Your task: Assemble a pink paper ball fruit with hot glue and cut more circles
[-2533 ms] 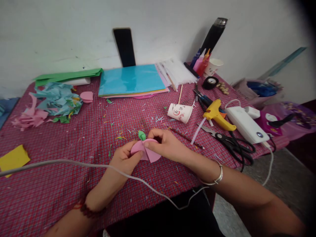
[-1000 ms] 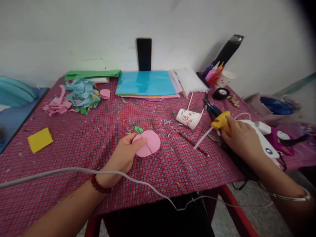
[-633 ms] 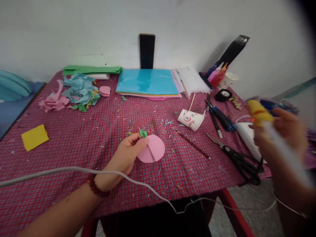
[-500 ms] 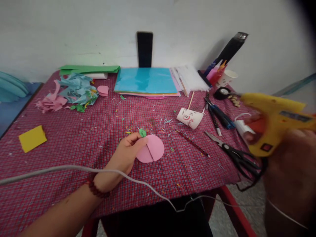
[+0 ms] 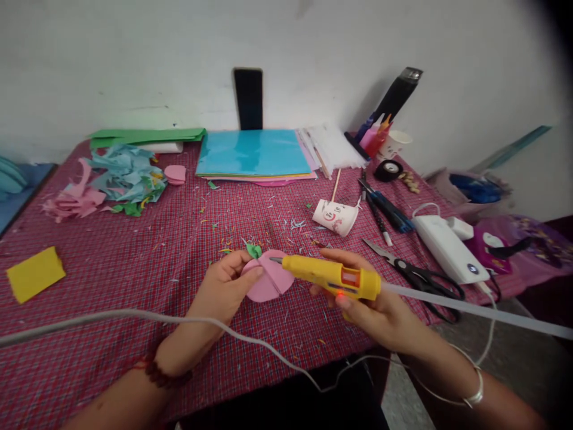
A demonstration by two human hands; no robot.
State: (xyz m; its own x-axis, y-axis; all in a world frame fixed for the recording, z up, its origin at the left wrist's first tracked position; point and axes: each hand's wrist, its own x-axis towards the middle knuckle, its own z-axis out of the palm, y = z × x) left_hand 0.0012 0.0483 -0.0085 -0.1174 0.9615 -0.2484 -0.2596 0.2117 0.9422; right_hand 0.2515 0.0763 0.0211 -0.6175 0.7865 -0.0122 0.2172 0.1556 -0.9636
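Observation:
Between the thumb and fingers of my left hand [image 5: 226,280] is a pink round paper cutout [image 5: 264,288], with a dark line running down its middle. A small green paper piece [image 5: 253,250] shows at the cutout's top edge, beside my fingertips. My right hand [image 5: 376,310] is wrapped around a yellow glue gun [image 5: 322,273], its red light glowing. The gun's metal tip lies over the upper part of the pink cutout; whether it touches cannot be told. A long translucent glue stick [image 5: 447,304] sticks out of the gun's back.
Black-handled scissors [image 5: 407,272], a paper cup [image 5: 335,217], and a white power bank [image 5: 450,248] lie to the right. Paper scraps [image 5: 125,173] and a yellow piece [image 5: 36,273] are at left. A white cable [image 5: 250,344] crosses in front. Blue sheets [image 5: 250,152] lie behind.
My right hand has brought the glue gun from the far right in to the pink cutout. My left hand still holds the cutout in nearly the same place. The view has shifted slightly.

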